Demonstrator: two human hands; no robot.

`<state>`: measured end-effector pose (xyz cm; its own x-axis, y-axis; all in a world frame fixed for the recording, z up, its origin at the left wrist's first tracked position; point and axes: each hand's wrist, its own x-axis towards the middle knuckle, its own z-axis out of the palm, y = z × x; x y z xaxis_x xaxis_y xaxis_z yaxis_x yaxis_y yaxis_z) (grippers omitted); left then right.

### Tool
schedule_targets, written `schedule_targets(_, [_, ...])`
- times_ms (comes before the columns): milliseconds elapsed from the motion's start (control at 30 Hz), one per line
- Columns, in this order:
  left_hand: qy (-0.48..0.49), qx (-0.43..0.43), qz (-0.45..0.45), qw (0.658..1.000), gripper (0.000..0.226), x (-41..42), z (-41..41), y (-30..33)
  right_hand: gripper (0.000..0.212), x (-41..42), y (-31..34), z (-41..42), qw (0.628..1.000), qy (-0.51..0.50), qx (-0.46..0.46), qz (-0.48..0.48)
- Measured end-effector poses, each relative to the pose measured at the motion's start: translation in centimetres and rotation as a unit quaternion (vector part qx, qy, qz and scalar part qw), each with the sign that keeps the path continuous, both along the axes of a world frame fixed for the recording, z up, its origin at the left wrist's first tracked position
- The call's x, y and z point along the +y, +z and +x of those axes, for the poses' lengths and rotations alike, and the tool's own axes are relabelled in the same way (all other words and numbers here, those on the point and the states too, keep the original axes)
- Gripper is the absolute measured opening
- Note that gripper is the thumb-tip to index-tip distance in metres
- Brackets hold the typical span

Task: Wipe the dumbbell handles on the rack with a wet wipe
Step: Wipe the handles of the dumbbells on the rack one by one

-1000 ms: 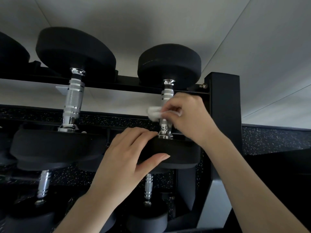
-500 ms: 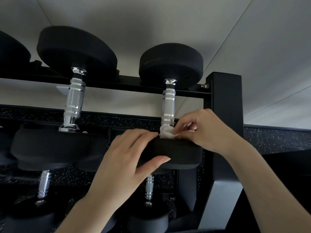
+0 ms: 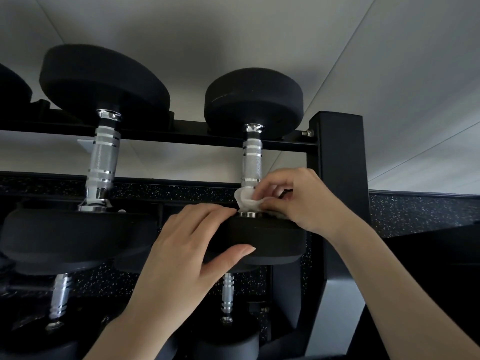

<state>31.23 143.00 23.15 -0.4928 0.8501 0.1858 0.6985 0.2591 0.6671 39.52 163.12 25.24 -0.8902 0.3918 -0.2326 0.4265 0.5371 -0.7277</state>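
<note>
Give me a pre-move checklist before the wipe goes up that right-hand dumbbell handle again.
1. Wet wipe pinched in right hand: ok.
2. Wipe touching the handle at its near end: ok.
3. Left hand steadying the near weight head: ok.
4. Handle above the wipe unobstructed: ok.
5. Wipe wrapped fully round the handle: cannot tell.
6. Wipe wet enough: cannot tell.

Top tier of the black rack (image 3: 340,152). Right dumbbell (image 3: 254,100), beside the rack post: black round heads, knurled chrome handle (image 3: 251,162). White crumpled wipe (image 3: 246,201) wrapped against the handle's near end, just above the near head. Left dumbbell (image 3: 104,81): larger, same build, handle bare.
</note>
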Motion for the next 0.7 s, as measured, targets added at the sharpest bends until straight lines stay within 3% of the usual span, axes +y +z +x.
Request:
schedule_targets(100, [-0.002, 0.002, -0.003, 1.0, 0.056, 0.0, -0.1, 0.0, 0.028, 0.0, -0.3, 0.2, 0.999, -0.036, 0.028, 0.005])
schedule_targets(233, [-0.006, 0.009, 0.0, 1.0, 0.053, 0.0, -0.1, 0.1, 0.025, 0.4, -1.0, -0.2, 0.99, -0.114, 0.081, 0.01])
schedule_targets(467, [-0.014, 0.023, 0.016, 1.0, 0.054, 0.1, -0.4, -0.3, 0.023, 1.1, -1.6, -3.0, 0.948, -0.259, 0.183, -0.038])
schedule_targets(700, [-0.018, 0.03, 0.029, 0.999, 0.051, 0.2, -0.5, -0.5, 0.013, 1.5, -2.2, -4.1, 0.93, -0.293, 0.203, -0.093])
